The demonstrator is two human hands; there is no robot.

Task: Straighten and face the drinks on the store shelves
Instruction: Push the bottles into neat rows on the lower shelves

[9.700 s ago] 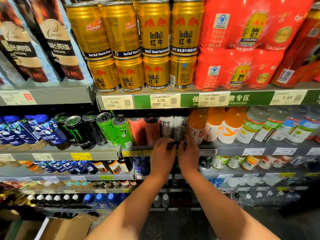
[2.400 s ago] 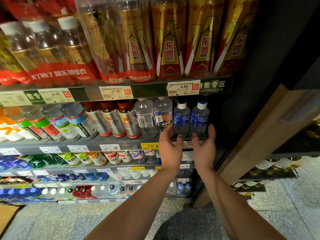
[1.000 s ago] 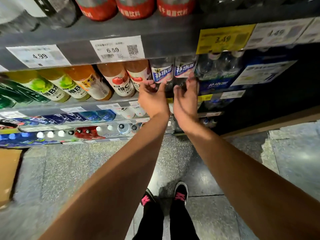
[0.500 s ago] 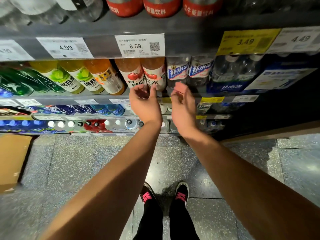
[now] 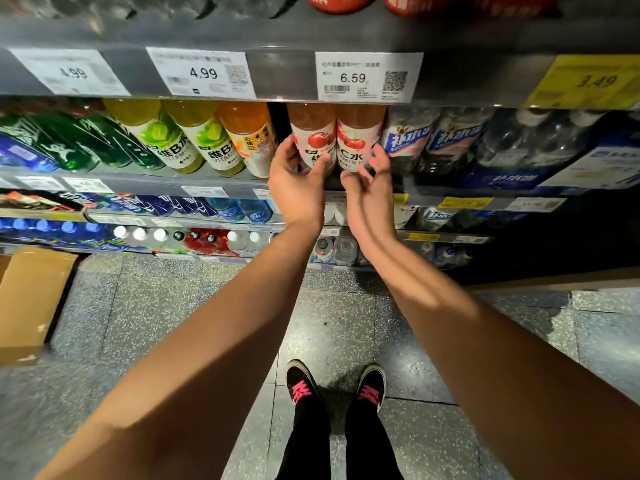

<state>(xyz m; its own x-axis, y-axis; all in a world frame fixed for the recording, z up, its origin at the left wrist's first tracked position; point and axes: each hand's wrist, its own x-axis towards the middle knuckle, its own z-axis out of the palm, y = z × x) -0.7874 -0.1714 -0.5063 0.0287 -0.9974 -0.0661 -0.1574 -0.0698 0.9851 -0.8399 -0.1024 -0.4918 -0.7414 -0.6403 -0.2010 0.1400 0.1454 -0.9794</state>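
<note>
Midway through, by the look of it: left hand (image 5: pixel 297 188) curled around the lower body of the left cherry vitamin C bottle (image 5: pixel 313 136), thumb across its label; right hand (image 5: pixel 367 188) with fingers bent and spread at the base of the right cherry vitamin C bottle (image 5: pixel 358 138), touching or nearly so, a firm grip impossible to confirm. Both cherry bottles standing side by side at the front edge of the middle shelf (image 5: pixel 221 183), under the 6.59 price tag (image 5: pixel 367 77), labels facing outward and seemingly close to squared. To their left, a dark gap before the orange-label bottle (image 5: pixel 251 136), probably still needing closing up; beyond it, green vitamin B bottles (image 5: pixel 183 136) leaning with the lens curve, true tilt hard to judge. To the right, blue-label water bottles (image 5: pixel 433 140) apparently faced already. Lower shelves dim and small, order there unreadable; top shelf cut off except for red bottle bottoms. Bottle caps on the working shelf hidden behind the shelf edge above. Far-right packs lost in shadow. Depth of rows behind the front bottles not visible.
</note>
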